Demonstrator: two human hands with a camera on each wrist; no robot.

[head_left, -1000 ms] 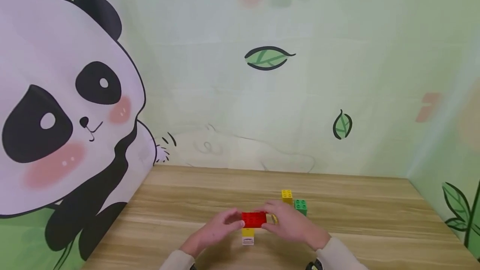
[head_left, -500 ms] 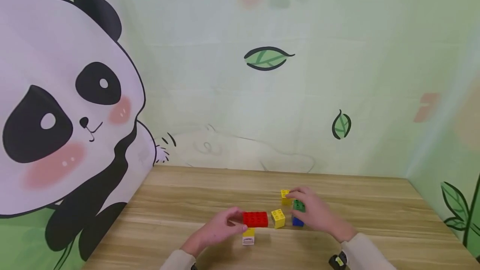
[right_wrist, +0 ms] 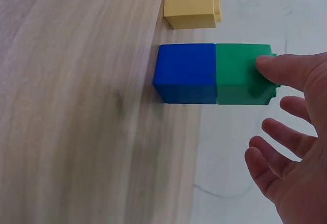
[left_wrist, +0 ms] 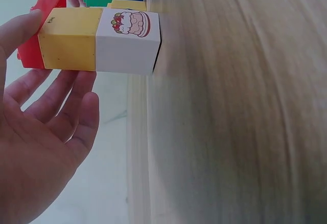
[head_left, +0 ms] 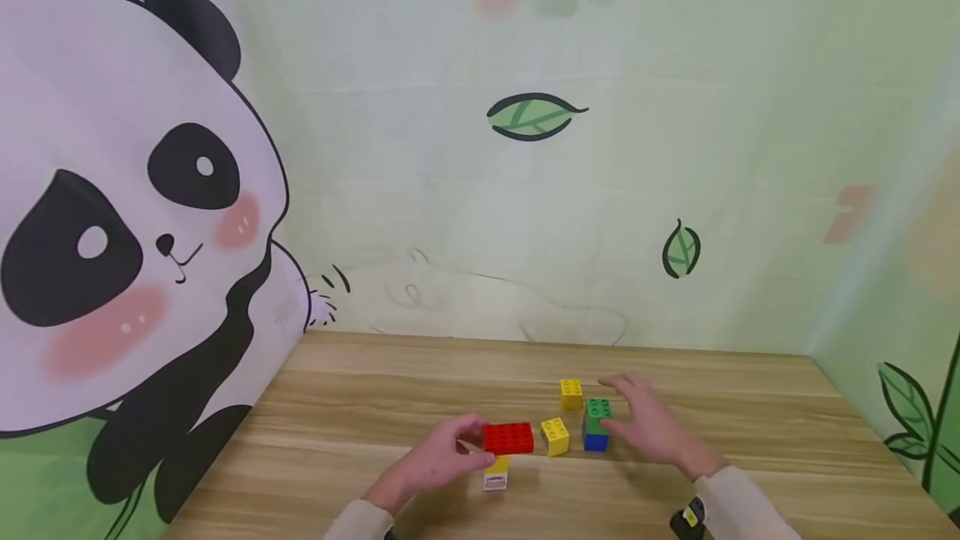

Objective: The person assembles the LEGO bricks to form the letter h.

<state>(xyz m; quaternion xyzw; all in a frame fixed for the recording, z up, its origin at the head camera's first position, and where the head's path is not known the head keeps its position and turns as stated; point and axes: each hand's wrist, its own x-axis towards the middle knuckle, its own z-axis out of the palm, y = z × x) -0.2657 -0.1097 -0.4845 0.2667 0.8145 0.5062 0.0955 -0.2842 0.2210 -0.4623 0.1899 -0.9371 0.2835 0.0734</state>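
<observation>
My left hand [head_left: 446, 452] pinches a red studded brick [head_left: 512, 438], thumb in front and fingers behind. The red brick tops a stack, above a yellow block [left_wrist: 69, 42] and a white block [left_wrist: 110, 55] bearing a cake picture. At the right, a green brick [head_left: 597, 412] sits on a blue brick [head_left: 596, 442]. My right hand [head_left: 654, 425] has its thumb at the green brick's near face; its other fingers are spread apart behind, away from the brick in the right wrist view.
A yellow brick [head_left: 556, 437] stands between the two stacks. Farther back is another yellow brick [head_left: 571, 394]. All are on a wooden table [head_left: 405, 373], with a panda-printed backdrop [head_left: 420, 190] behind it.
My right hand has left the red brick and moved right to the green-and-blue stack, then drawn slightly farther right. My left hand has stayed at the red brick.
</observation>
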